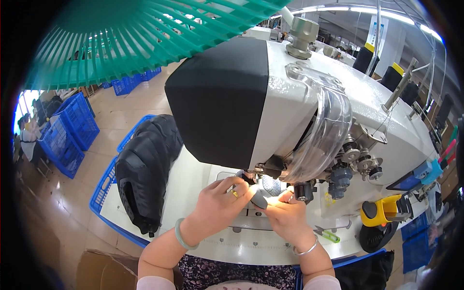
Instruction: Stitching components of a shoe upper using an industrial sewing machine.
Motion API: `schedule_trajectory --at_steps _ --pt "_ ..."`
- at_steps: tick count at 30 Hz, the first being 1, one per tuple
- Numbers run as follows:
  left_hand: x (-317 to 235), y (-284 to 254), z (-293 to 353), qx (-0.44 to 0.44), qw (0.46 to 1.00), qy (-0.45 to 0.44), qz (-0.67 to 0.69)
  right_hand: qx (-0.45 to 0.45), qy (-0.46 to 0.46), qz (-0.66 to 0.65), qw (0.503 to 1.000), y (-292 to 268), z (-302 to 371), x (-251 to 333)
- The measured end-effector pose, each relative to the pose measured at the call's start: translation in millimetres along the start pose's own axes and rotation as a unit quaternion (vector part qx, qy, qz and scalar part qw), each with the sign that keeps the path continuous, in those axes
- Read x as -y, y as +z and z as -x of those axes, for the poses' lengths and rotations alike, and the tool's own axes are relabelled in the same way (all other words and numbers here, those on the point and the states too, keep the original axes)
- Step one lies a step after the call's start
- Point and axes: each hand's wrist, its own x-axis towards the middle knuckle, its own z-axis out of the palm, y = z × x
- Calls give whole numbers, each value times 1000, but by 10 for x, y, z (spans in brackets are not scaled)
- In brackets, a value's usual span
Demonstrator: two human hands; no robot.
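Observation:
My left hand and my right hand are close together under the head of a white and black sewing machine. Between them, a small dark grey curved piece of material is pinched by the fingers of both hands. Its far end reaches in beside the lit needle area, where the fingers partly cover it. What kind of piece it is, I cannot make out. On the table, right of my right hand, lie thread snips with a green handle.
A stack of black moulded pieces rests left of the machine, beside a blue crate. A green fan guard hangs at the upper left. A yellow holder stands on the right. Thread cones rise behind the machine.

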Motion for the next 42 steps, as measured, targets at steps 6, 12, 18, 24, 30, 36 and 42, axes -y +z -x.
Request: schedule_trajectory --at_steps 6,12,18,24,30,36,42 --pt "-46 -16 2 2 1000 -13 -13 -39 -11 -12 999 -1 -38 47" --pt "-36 23 -12 -4 1000 -6 -22 -38 -16 8 999 12 -39 22" --pt "-56 15 -41 -3 1000 -24 -15 -51 -16 22 998 48 19 23" --pt "-24 39 -9 -19 1000 10 -12 -50 -10 39 998 41 63 32" --pt "-48 122 36 -46 975 -179 124 -58 -23 46 997 101 19 87" --pt "-132 160 83 -87 994 -59 -16 -38 -3 50 998 102 75 92" --pt "-140 142 57 -49 997 -56 -12 -42 6 59 997 122 77 116"
